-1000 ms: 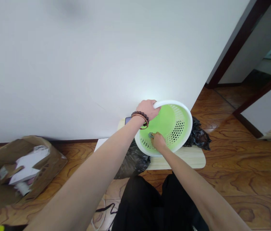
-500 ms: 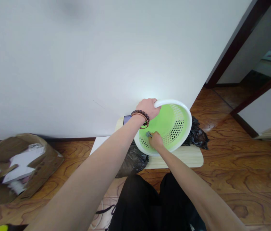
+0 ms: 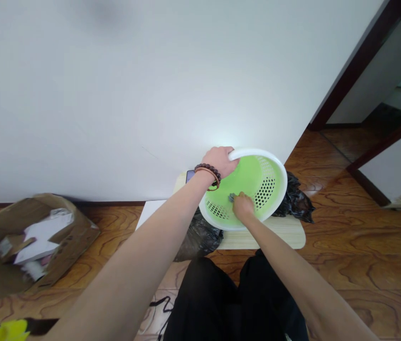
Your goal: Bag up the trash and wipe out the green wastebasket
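Observation:
A round plastic basket [image 3: 250, 173], green inside with a white rim and rows of holes, is tipped so that its inside faces me. My left hand [image 3: 221, 161], with beaded bracelets at the wrist, is closed over the rim at its upper left. Inside the basket is my right hand [image 3: 243, 207], its fingers closed on a small grey wad [image 3: 232, 197]. The wad lies against or close to the green inner wall; mostly hidden by the fingers, it could be a cloth or a scouring pad.
Beneath the basket is a pale wooden board [image 3: 286, 232], with black plastic bags [image 3: 202, 235] at both sides. A phone-like screen [image 3: 190, 175] shows behind my left forearm. To the left stands an open cardboard box [image 3: 79, 241] holding white packaging. A white wall [image 3: 132, 94] rises behind.
My right hand has moved a little to the right inside the basket with the grey wad. My left hand keeps its hold on the rim. The whole view has shifted slightly.

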The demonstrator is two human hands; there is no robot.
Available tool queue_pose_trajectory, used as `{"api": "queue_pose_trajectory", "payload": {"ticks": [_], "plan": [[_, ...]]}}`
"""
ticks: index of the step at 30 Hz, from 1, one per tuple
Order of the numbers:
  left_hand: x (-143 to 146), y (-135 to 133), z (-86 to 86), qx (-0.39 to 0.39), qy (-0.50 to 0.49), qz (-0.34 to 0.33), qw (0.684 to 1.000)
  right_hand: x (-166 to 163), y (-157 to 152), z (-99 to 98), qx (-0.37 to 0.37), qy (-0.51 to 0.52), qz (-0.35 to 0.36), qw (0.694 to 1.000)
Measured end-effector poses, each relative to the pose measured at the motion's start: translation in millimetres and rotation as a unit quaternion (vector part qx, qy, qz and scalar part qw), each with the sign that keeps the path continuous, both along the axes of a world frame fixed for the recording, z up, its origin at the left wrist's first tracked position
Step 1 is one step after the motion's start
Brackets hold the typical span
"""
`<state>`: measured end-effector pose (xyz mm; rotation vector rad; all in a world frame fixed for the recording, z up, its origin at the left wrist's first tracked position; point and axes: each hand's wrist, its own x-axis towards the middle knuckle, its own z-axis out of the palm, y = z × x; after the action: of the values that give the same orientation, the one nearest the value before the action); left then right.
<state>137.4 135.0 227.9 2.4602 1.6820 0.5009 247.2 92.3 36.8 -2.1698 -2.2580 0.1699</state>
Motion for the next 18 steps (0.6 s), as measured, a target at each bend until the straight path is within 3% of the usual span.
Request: {"api": "queue_pose_trajectory", "payload": {"ticks": [4,9,12,15,18], "plan": [[-1,-1,-3.7,0.005,-0.006,-0.006,1.0,-27,-6,-4.4,-0.029,0.061,-0.016,0.998],[-3,0,-3.9,0.009,-0.006,0.003,1.0,9,3,4.3,0.011,-0.001,0.03,1.0],[-1,0,-4.2,0.009,-0.004,0.003,1.0,25,10,7.0,0.042,-0.009,0.005,0.999],[0,-3,-5.1,0.006,0.0,0.003,1.0,12,10,2.6,-0.001,0.04,-0.049,0.998],[1,-9,-7.0,-0.005,0.012,0.008,1.0,-16,6,-4.0,-0.056,0.132,-0.057,0.988]]}}
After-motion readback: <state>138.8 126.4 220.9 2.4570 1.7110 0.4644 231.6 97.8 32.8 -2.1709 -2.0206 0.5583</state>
